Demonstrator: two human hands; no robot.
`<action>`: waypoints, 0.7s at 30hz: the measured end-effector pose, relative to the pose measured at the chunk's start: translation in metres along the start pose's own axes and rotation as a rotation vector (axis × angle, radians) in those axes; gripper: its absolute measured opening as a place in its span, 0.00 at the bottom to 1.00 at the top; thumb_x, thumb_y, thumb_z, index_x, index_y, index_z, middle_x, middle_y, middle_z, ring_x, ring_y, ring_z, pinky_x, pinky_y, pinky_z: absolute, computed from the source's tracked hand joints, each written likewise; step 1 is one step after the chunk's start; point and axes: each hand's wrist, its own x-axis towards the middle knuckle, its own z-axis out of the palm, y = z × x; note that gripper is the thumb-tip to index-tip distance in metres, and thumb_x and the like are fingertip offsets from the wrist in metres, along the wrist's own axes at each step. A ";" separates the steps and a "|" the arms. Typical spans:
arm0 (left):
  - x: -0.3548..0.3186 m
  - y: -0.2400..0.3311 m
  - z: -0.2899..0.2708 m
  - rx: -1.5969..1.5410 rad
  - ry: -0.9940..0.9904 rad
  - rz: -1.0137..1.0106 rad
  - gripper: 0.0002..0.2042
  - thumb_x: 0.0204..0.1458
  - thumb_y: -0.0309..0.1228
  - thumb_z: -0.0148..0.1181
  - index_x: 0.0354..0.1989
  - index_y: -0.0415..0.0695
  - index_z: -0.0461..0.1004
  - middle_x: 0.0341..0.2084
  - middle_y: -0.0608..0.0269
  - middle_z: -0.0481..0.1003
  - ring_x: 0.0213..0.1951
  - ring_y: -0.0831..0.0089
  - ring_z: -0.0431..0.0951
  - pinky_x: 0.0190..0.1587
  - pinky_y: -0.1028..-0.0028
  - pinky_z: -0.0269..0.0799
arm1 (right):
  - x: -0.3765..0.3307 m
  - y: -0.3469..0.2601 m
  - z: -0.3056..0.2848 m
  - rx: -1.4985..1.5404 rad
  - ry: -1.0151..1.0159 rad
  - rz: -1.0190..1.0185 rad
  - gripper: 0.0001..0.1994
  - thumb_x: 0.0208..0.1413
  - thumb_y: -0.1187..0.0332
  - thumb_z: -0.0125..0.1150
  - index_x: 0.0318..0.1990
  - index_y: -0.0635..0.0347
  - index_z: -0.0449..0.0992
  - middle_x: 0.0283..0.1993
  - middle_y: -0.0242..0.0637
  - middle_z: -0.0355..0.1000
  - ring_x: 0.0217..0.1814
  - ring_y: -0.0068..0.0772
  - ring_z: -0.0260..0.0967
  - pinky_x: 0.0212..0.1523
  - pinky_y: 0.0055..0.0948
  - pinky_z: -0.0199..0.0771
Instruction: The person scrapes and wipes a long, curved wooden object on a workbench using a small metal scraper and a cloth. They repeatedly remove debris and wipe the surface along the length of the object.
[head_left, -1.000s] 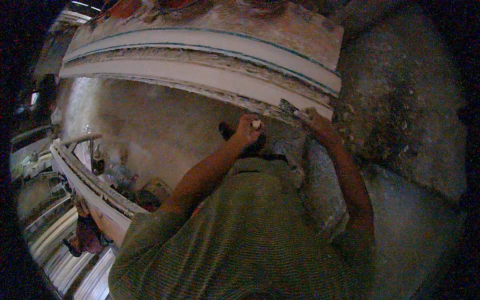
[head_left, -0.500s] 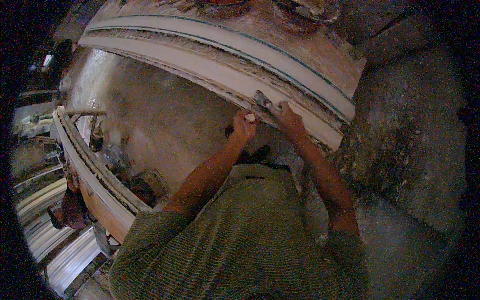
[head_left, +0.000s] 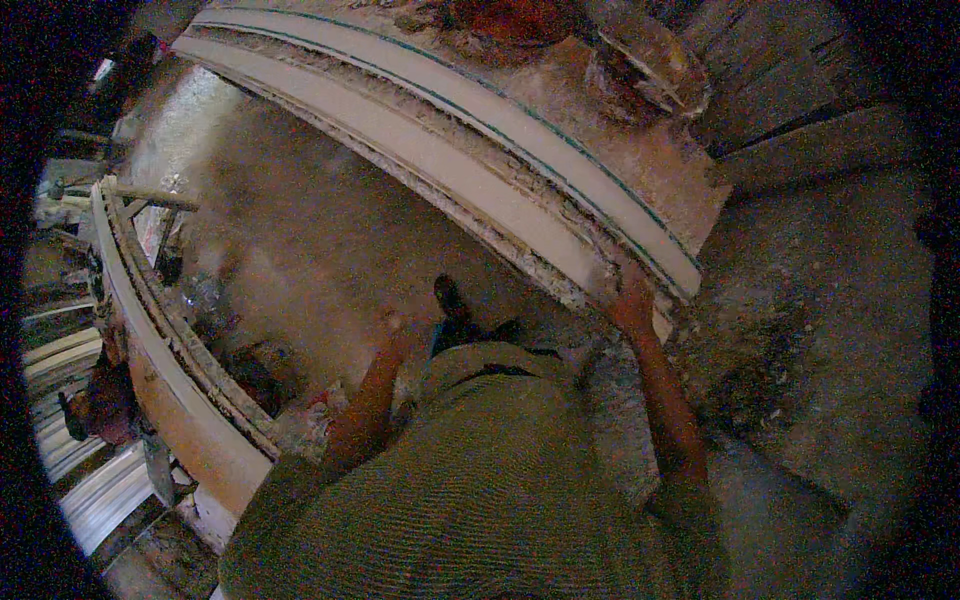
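Right hand (head_left: pixel 632 305) up right of centre, pressed against the lower edge of the long white moulding (head_left: pixel 470 180), fingers on its crusty underside near the right end; whether clamped around the edge or merely laid flat against it, cannot tell, too dim and blurred. Left hand (head_left: pixel 398 330) lower, left of centre, away from the moulding, hanging over the dusty floor (head_left: pixel 300 260); blurred, so closed or slack cannot be told, and nothing clearly in it. Moulding itself sweeping in an arc from the upper left of the frame down toward the right of centre, white face up, a thin green line along the strip (head_left: pixel 560 150) just above it, rough plaster crumbs between the two. Above that, top centre, a reddish-brown mess (head_left: pixel 510 20) and, to its right, a round plaster-caked bowl (head_left: pixel 650 60). Down the left side, a second curved moulding (head_left: pixel 150 340) running from upper left to lower left, well apart from both hands. Dark shoe (head_left: pixel 450 300) just between the hands at centre. Bottom of the frame filled with the green ribbed shirt (head_left: pixel 480 490). Far right, grey speckled ground (head_left: pixel 830 320), dust-strewn.
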 end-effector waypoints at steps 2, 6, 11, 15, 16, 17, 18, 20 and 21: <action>-0.029 -0.012 -0.052 0.154 0.087 -0.076 0.10 0.58 0.31 0.58 0.45 0.42 0.75 0.39 0.58 0.76 0.42 0.64 0.77 0.47 0.64 0.77 | 0.000 0.019 -0.021 0.035 -0.081 0.132 0.26 0.62 0.58 0.61 0.64 0.61 0.69 0.63 0.58 0.68 0.66 0.59 0.66 0.68 0.50 0.65; -0.094 -0.046 -0.127 0.374 0.194 -0.280 0.12 0.58 0.34 0.58 0.47 0.42 0.75 0.41 0.58 0.76 0.44 0.63 0.77 0.49 0.63 0.76 | -0.008 0.061 -0.067 -0.106 -0.134 0.216 0.26 0.61 0.58 0.62 0.63 0.61 0.70 0.62 0.55 0.70 0.66 0.58 0.66 0.68 0.49 0.65; -0.145 -0.071 -0.160 0.511 0.206 -0.440 0.14 0.59 0.36 0.59 0.49 0.42 0.75 0.44 0.57 0.76 0.47 0.62 0.76 0.51 0.62 0.74 | -0.030 0.097 -0.122 -0.042 -0.269 0.193 0.25 0.60 0.60 0.63 0.62 0.59 0.71 0.62 0.52 0.70 0.65 0.57 0.66 0.67 0.49 0.66; -0.159 -0.075 -0.160 0.551 0.184 -0.448 0.16 0.59 0.38 0.59 0.51 0.43 0.75 0.47 0.57 0.75 0.49 0.62 0.75 0.53 0.61 0.73 | -0.016 0.086 -0.133 -0.061 -0.251 0.024 0.24 0.59 0.61 0.64 0.61 0.58 0.72 0.62 0.49 0.69 0.65 0.56 0.66 0.66 0.49 0.66; -0.160 -0.073 -0.159 0.556 0.177 -0.437 0.16 0.59 0.39 0.59 0.51 0.43 0.75 0.47 0.57 0.75 0.49 0.61 0.75 0.53 0.61 0.73 | -0.003 0.077 -0.132 -0.068 -0.235 -0.038 0.24 0.58 0.61 0.64 0.61 0.58 0.72 0.62 0.48 0.69 0.65 0.56 0.66 0.65 0.49 0.66; -0.161 -0.071 -0.158 0.561 0.176 -0.424 0.17 0.59 0.39 0.59 0.52 0.43 0.75 0.48 0.57 0.75 0.50 0.61 0.75 0.54 0.61 0.72 | 0.011 0.066 -0.129 -0.088 -0.231 -0.085 0.24 0.58 0.61 0.64 0.61 0.57 0.72 0.62 0.48 0.69 0.65 0.56 0.66 0.65 0.49 0.67; -0.160 -0.068 -0.157 0.562 0.175 -0.407 0.17 0.60 0.40 0.59 0.52 0.43 0.75 0.49 0.56 0.75 0.50 0.61 0.75 0.54 0.60 0.72 | 0.027 0.053 -0.125 -0.119 -0.235 -0.121 0.24 0.58 0.61 0.64 0.61 0.57 0.72 0.62 0.47 0.69 0.65 0.56 0.66 0.65 0.49 0.67; -0.155 -0.058 -0.157 0.561 0.174 -0.371 0.18 0.60 0.41 0.59 0.53 0.43 0.76 0.50 0.56 0.75 0.51 0.61 0.75 0.55 0.60 0.71 | 0.063 0.023 -0.112 -0.204 -0.330 -0.118 0.23 0.57 0.63 0.65 0.60 0.56 0.73 0.63 0.48 0.68 0.63 0.56 0.66 0.65 0.49 0.67; -0.149 -0.051 -0.159 0.561 0.177 -0.350 0.19 0.60 0.41 0.59 0.54 0.43 0.76 0.50 0.56 0.75 0.52 0.61 0.75 0.55 0.60 0.71 | 0.087 0.011 -0.102 -0.235 -0.327 -0.160 0.23 0.57 0.64 0.65 0.60 0.56 0.73 0.63 0.48 0.68 0.63 0.56 0.66 0.64 0.49 0.67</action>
